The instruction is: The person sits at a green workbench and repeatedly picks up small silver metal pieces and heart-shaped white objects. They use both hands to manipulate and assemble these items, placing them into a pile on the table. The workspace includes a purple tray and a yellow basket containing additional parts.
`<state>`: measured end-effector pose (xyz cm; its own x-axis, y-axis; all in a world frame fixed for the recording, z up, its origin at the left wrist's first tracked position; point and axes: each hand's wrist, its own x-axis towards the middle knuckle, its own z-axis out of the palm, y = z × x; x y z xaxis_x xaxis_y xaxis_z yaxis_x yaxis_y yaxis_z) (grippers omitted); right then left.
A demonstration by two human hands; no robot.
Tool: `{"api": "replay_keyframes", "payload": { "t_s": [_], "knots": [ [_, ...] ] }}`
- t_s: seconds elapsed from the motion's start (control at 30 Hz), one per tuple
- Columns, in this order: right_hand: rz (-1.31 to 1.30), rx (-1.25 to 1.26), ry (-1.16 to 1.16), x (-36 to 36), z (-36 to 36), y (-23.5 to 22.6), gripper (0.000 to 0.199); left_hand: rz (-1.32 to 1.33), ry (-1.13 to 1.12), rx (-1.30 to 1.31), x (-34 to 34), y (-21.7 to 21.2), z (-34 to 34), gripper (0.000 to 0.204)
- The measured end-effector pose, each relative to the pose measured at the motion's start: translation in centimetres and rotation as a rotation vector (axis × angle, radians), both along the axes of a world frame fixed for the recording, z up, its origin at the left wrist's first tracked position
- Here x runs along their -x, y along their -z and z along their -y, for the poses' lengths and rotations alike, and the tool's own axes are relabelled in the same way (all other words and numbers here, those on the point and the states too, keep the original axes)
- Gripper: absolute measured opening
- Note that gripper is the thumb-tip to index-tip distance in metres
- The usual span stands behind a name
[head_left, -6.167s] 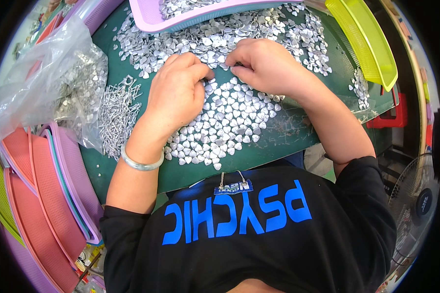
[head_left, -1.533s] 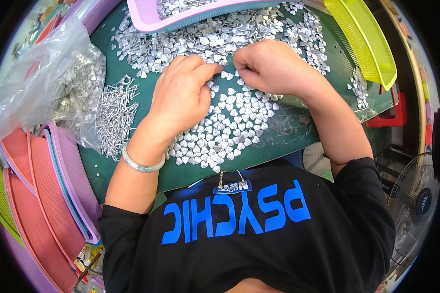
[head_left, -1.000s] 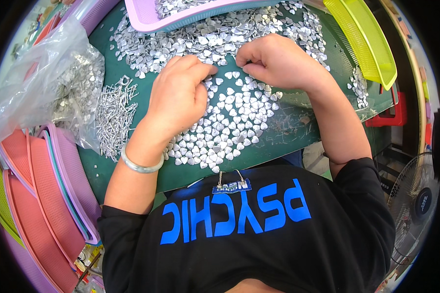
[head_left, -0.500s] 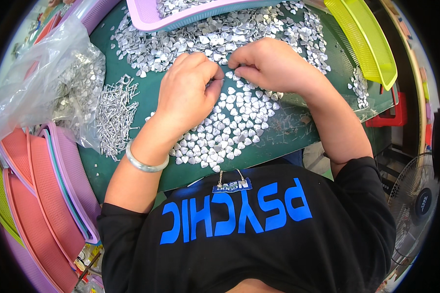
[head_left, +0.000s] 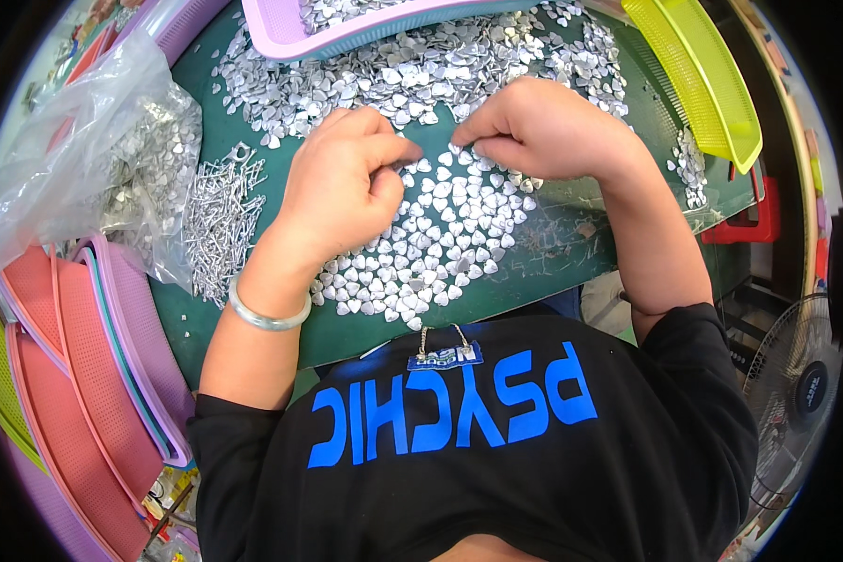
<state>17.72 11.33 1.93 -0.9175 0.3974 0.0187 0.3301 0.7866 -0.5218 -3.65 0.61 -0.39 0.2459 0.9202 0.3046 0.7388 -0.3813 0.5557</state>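
Observation:
Small silver heart-shaped pieces [head_left: 436,260] lie spread in a single layer on the green tabletop before me. My left hand [head_left: 339,187] is at their upper left, index finger stretched out and thumb apart from it, the fingertip close to a heart. At their upper right is my right hand [head_left: 548,126]. Its index fingertip touches a heart at the layer's far edge, and the thumb stays a little apart; the other fingers are curled under and partly hidden. Beyond both hands rises a dense heap of the same hearts [head_left: 421,80].
A pink tray [head_left: 272,37] holding hearts stands behind the heap. Left are a pile of thin metal pins [head_left: 223,225], a clear plastic bag [head_left: 84,140] and stacked baskets [head_left: 94,375]. A yellow-green basket [head_left: 707,84], a few hearts [head_left: 689,169] and a fan [head_left: 796,393] are right.
My left hand has moved left and its index finger has straightened. My right hand has shifted slightly right and nearer, its index fingertip now down on a heart. The gap between the hands is wider.

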Motion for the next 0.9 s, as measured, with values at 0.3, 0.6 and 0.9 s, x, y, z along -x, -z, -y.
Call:
{"api": "replay_keyframes", "payload": {
  "t_s": [0.3, 0.6, 0.9],
  "knots": [
    [-0.046, -0.094, 0.131, 1.0, 0.7, 1.0, 0.024, 0.013, 0.087, 0.024, 0.4, 0.0, -0.4, 0.03],
    [0.018, -0.058, 0.158, 1.5, 0.8, 0.6, 0.025, -0.106, -0.086, -0.047, 0.5, -0.1, -0.4, 0.019],
    [-0.025, -0.046, 0.164, 1.9, 0.9, 0.4, 0.026, 0.018, -0.175, 0.026, 1.6, 0.2, -0.5, 0.02]
  ]
}}
